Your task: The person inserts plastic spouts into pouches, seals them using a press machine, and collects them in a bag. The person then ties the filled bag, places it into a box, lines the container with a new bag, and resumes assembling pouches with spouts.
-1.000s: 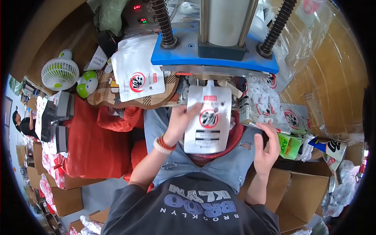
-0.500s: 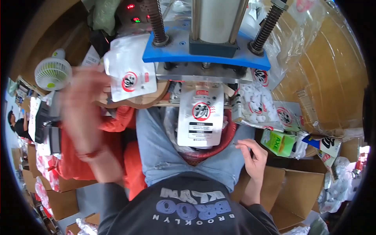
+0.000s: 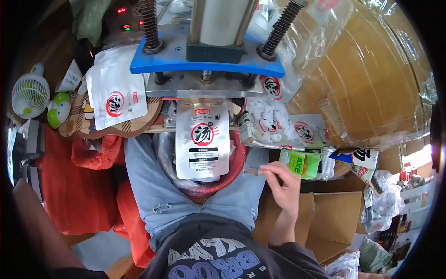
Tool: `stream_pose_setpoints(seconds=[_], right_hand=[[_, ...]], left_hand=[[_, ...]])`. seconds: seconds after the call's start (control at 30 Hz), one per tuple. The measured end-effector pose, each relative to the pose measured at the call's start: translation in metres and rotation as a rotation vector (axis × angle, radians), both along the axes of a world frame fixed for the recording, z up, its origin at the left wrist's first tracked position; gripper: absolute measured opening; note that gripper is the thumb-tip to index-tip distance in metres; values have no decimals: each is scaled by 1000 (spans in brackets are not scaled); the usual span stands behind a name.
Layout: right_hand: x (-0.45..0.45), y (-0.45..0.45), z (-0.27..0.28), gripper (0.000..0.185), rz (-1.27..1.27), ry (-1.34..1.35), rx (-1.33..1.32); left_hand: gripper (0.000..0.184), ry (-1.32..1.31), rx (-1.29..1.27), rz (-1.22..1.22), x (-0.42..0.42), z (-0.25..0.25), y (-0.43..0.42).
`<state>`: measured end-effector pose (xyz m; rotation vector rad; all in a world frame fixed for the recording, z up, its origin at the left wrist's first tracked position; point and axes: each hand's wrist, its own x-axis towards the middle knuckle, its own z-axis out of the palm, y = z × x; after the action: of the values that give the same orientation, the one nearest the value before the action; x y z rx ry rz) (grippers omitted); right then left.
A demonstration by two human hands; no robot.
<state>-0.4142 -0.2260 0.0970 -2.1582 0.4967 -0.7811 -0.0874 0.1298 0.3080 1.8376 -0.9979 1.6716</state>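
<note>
A white soup pouch point(image 3: 203, 153) with a red ring and black printing hangs upright from the press, its top edge at the metal plate point(image 3: 204, 86). My right hand point(image 3: 282, 186) is over my right thigh, right of the pouch and apart from it. Its fingers are loosely bent with the thumb a little below them, and I see nothing between them. Only my left forearm point(image 3: 39, 228) shows at the lower left; the hand itself is beyond the picture's edge. A stack of similar pouches point(image 3: 118, 88) lies on a patterned wooden board point(image 3: 132, 125) left of the press.
A red basket point(image 3: 239, 160) with a plastic liner stands between my legs. An open bag of white spouts point(image 3: 272, 121) lies right of the press. The blue press plate point(image 3: 186, 65) overhangs the pouch. A small fan point(image 3: 30, 95) and an open cardboard box point(image 3: 334, 218) flank me.
My left hand has swept from beside the pouch stack out of the picture at the left. The view has shifted to the right. The pouch stays at the press, and my right hand remains over my thigh.
</note>
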Motion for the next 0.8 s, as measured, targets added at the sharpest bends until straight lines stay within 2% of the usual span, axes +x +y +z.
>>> stream_pose_setpoints(seconds=[0.23, 0.3, 0.37, 0.4, 0.43, 0.47, 0.53, 0.57, 0.63, 0.7, 0.77, 0.8], right_hand=[[-4, -14, 10, 13, -88, 25, 66], [0, -18, 13, 13, -126, 20, -14], [1, -31, 6, 23, -169, 72, -97], [6, -38, 1, 27, -205, 78, -122], [8, -49, -1, 39, -198, 152, -117], [11, -53, -10, 39, -215, 125, -111], [26, -74, -24, 48, -323, 238, -278], [33, -87, -37, 54, -319, 286, -277], [45, -111, -64, 55, -285, 324, -364], [55, -112, -60, 46, -272, 283, -385], [62, -120, -71, 39, -238, 237, -401], [67, -121, -80, 36, -236, 211, -405]], left_hand=[[16, -21, -74, -67, -13, -5, 5], [16, -45, -112, -99, -19, -5, 5], [16, -88, -175, -158, -24, -5, 3], [17, -128, -217, -225, -29, -4, 2], [17, -174, -253, -303, -33, 0, 0], [17, -214, -281, -370, -38, 5, -2], [17, -301, -358, -515, -51, 9, -4], [17, -354, -403, -598, -59, 11, -4], [17, -440, -496, -790, -77, 17, -5], [17, -468, -596, -1001, -95, 21, -5], [17, -355, -677, -1243, -113, 17, -12], [18, -175, -716, -1384, -118, 5, -22]])
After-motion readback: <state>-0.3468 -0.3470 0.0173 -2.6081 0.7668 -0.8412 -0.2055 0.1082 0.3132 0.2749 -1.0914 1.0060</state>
